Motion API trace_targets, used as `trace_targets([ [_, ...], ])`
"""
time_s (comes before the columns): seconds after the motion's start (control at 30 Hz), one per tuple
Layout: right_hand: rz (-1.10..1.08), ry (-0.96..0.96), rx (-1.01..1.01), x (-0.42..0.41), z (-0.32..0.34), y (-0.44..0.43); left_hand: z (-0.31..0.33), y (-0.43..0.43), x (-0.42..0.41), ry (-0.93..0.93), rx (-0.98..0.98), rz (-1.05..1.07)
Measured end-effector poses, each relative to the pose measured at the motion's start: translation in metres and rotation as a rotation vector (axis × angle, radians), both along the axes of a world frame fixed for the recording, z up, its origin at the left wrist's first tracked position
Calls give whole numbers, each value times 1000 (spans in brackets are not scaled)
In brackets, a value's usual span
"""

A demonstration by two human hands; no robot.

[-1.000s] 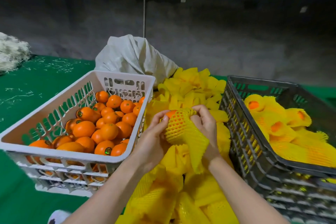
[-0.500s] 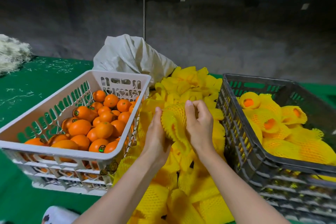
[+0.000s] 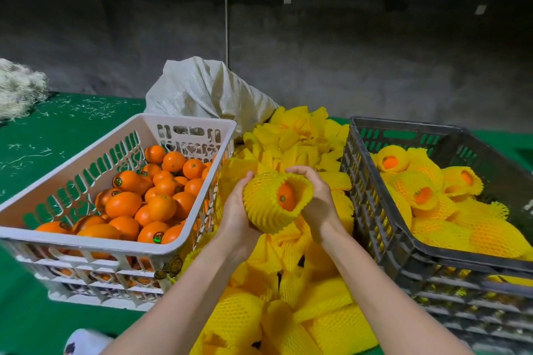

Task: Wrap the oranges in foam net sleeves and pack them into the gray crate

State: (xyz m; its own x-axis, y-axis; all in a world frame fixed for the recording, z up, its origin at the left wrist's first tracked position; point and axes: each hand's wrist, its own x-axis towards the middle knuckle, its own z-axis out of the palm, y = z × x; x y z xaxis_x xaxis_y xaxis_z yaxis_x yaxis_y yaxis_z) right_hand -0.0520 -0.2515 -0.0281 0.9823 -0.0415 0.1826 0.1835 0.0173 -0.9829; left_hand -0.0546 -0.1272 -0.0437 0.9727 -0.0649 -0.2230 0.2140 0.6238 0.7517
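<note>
Sleeving step, one orange nearly wrapped, held above the sleeve pile (image 3: 297, 141).
White crate (image 3: 95, 241) of bare oranges (image 3: 157, 206) at left. Left hand (image 3: 235, 212) cups the foam sleeve (image 3: 264, 204), grip curled round it, with the orange (image 3: 285, 196) showing at the open end. Right hand (image 3: 321, 204) holds the sleeve's rim, fingers curled over it. Gray crate (image 3: 375, 210) at right, part filled with wrapped fruit (image 3: 427, 196). Next, probably: settle the rim, carry it right, and set it among the others without crushing them.

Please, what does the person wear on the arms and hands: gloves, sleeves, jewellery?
Nothing visible. The left hand and right hand have no gloves or rings; both forearms are bare to the frame edge, without sleeves, watch or bracelet.
</note>
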Motion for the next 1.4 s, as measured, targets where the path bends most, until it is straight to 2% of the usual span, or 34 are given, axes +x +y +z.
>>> trace_targets([
  [0.1, 49, -32, 5, -3, 4, -8, 2, 3, 4, -8, 192, 50],
  [0.2, 174, 69, -104, -10, 4, -3, 4, -2, 6, -50, 308, 125],
  [0.33, 148, 159, -213, -12, 2, -1, 5, -7, 7, -152, 504, 292],
  [0.53, 302, 524, 243, -17, 6, -9, 3, -6, 7, -254, 623, 312],
  [0.7, 382, 563, 373, -18, 1, -15, 0, -7, 9, -335, 662, 284],
  [0.8, 442, 582, 434, -21, -2, -19, 2, -5, 11, -437, 770, 199],
  [0.9, 404, 462, 391, -25, -4, -18, 7, -3, 18, -495, 854, 130],
  [1.0, 241, 247, 254, -26, 0, -23, 9, -5, 32, -397, 838, 184],
  [1.1, 169, 130, 216, -25, 7, -36, 4, -17, 35, -363, 833, 217],
  [1.23, 43, -8, 115, -22, 18, -64, 4, -62, 30, -531, 838, 147],
  [1.4, -388, -222, -6, -8, 32, -142, 11, -136, 22, -727, 874, -43],
])
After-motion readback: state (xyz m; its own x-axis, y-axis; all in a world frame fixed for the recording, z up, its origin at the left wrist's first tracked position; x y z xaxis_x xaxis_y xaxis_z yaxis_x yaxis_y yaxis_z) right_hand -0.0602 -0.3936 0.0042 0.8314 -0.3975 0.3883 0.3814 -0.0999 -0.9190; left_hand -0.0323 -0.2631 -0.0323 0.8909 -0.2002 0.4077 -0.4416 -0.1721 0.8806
